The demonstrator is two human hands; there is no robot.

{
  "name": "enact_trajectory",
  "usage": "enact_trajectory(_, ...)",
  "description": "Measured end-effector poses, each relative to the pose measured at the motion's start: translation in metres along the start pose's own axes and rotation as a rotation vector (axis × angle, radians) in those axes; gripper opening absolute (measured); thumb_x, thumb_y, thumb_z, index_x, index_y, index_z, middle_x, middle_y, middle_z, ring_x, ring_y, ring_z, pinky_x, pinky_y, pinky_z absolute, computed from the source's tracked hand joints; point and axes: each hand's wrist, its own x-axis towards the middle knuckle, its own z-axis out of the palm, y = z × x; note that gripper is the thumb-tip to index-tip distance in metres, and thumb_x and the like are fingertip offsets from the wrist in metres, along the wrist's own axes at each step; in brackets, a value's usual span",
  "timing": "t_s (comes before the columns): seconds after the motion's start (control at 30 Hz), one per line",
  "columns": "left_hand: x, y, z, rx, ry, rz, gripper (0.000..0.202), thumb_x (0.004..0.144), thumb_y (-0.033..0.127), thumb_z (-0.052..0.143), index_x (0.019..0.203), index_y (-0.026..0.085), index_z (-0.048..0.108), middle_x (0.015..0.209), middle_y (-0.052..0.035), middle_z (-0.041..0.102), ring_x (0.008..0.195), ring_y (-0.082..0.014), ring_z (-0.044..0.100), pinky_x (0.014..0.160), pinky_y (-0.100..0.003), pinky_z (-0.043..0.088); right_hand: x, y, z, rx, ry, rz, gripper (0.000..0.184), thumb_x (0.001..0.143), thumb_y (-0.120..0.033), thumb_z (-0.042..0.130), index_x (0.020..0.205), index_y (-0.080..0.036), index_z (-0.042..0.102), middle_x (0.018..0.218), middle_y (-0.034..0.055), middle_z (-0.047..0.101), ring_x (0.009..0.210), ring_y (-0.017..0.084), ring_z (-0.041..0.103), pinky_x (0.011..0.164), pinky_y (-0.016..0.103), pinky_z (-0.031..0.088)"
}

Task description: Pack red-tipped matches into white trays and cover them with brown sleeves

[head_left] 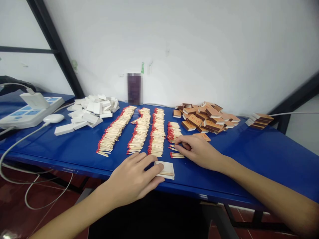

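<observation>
My left hand grips a small white matchbox tray at the table's front edge, its thumb and fingers at the tray's left end. At least one match lies inside; the hand covers part of the interior. My right hand is closed in a pinch over a few red-headed matches, whose stick ends its fingertips hide. Just in front of these lies a small group of matches. Behind the right hand is a short row of matches, and three longer rows stretch away to its left.
White empty-looking trays are heaped at the back left. Brown-and-orange matchbox sleeves form a pile at the back right, with stacked matchboxes farther right. A power strip with white cables occupies the left end of the blue table.
</observation>
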Motion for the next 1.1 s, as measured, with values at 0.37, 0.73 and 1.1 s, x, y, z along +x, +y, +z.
enact_trajectory(0.37, -0.0004, 0.0001, -0.0001, -0.005, 0.006, 0.004, 0.019, 0.101, 0.032, 0.049, 0.108, 0.018, 0.061, 0.1, -0.0071, 0.065, 0.086, -0.0221, 0.063, 0.077, -0.037, 0.052, -0.0001, -0.0006, 0.0002, 0.0, 0.01, 0.008, 0.018, 0.097, -0.028, 0.051, 0.088, -0.019, 0.064, 0.06, -0.0038, 0.053, 0.053, 0.012, 0.044, 0.057, 0.026, 0.03)
enact_trajectory(0.73, 0.0007, 0.0004, -0.001, 0.0, 0.013, 0.01, 0.017, 0.1, 0.031, 0.051, 0.107, 0.019, 0.061, 0.099, -0.0069, 0.065, 0.086, -0.0216, 0.064, 0.077, -0.036, 0.052, 0.0018, -0.0027, 0.0009, 0.024, 0.01, 0.049, 0.02, 0.097, -0.031, 0.051, 0.087, -0.02, 0.064, 0.059, -0.0042, 0.051, 0.053, 0.012, 0.045, 0.057, 0.026, 0.03)
enact_trajectory(1.1, -0.001, 0.0, 0.0003, -0.009, -0.009, 0.003, 0.019, 0.101, 0.031, 0.049, 0.108, 0.018, 0.061, 0.101, -0.0076, 0.066, 0.087, -0.0229, 0.064, 0.077, -0.039, 0.053, 0.0051, -0.0035, 0.0037, 0.092, -0.007, 0.104, 0.02, 0.095, -0.033, 0.051, 0.086, -0.019, 0.063, 0.06, -0.0036, 0.05, 0.055, 0.013, 0.043, 0.056, 0.026, 0.03)
